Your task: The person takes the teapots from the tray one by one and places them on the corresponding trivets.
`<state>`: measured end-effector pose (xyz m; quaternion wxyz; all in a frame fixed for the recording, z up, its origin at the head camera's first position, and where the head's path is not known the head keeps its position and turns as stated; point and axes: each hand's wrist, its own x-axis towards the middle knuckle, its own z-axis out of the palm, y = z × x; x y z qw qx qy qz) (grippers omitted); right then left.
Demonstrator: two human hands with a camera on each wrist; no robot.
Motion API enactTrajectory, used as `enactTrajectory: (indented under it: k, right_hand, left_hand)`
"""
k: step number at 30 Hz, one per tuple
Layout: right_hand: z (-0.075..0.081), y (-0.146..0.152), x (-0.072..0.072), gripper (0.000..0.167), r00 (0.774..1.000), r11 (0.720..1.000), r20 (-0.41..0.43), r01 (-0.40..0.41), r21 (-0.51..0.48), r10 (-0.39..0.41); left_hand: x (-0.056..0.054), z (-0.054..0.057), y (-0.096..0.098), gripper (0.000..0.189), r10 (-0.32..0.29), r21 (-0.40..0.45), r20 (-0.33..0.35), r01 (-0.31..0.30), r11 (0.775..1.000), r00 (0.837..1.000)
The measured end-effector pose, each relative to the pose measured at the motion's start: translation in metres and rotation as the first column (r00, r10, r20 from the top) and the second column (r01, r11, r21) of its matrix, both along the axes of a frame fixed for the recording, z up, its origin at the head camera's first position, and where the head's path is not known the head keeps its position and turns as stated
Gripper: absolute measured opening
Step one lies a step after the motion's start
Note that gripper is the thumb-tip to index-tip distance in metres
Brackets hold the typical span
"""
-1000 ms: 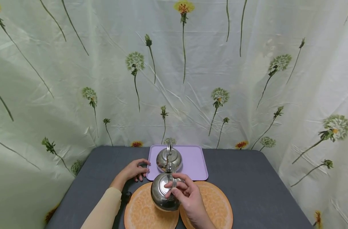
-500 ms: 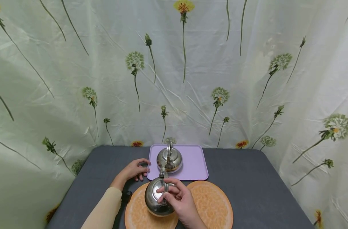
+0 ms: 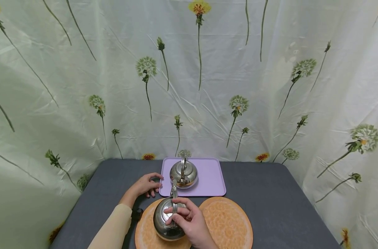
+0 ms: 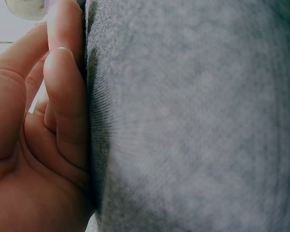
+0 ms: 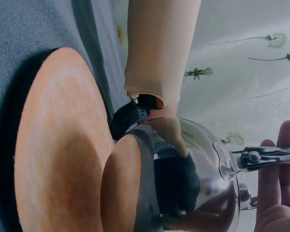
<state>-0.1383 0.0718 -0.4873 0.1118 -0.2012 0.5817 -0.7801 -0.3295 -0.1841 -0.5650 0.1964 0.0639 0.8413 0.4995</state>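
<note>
A shiny steel kettle (image 3: 162,215) is over the left round orange mat (image 3: 144,226), its spout pointing toward the tray. My right hand (image 3: 190,219) holds it by its upright handle, seen also in the right wrist view with the fingers (image 5: 286,169) behind the handle. Whether the kettle's base touches the mat I cannot tell. Farther back, a second steel kettle (image 3: 176,173) stands on the left part of a lilac tray (image 3: 209,178). My left hand (image 3: 145,184) rests at the tray's left edge, fingers loosely bent and holding nothing.
Another round orange mat (image 3: 229,221) lies on the right, beside the first. A dark grey cloth covers the table (image 3: 270,207). Behind it hangs a pale curtain (image 3: 214,121) printed with dandelions. A black strap (image 3: 136,215) circles the left wrist.
My right hand has carried the front kettle leftward and slightly toward me, off the gap between the mats and over the left one. The left hand, tray and rear kettle stay put.
</note>
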Motion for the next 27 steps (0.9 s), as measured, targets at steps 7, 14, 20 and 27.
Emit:
enactTrajectory:
  k: [7,14,20,27]
  right_hand:
    - [-0.006,-0.004,0.000,0.044,1.000,1.000,0.002,-0.003,0.013,0.003]
    - [-0.013,-0.011,0.000,0.045,0.999,1.000,-0.036,-0.025,0.004,0.025]
    - [-0.020,-0.015,0.002,0.048,0.999,0.999,-0.016,-0.049,-0.009,0.049]
    - [-0.022,-0.019,0.004,0.047,0.997,0.998,0.013,-0.070,0.001,0.070]
  left_hand:
    - [0.000,0.001,-0.001,0.040,-0.009,0.023,-0.008,0.010,1.000,1.000]
    - [0.002,0.002,-0.001,0.039,-0.009,0.031,-0.006,0.009,0.999,1.000]
    - [0.001,0.000,0.000,0.038,0.002,0.011,0.000,-0.002,1.000,1.000]
    - [0.001,0.001,-0.001,0.038,0.006,0.014,-0.002,-0.006,1.000,1.000]
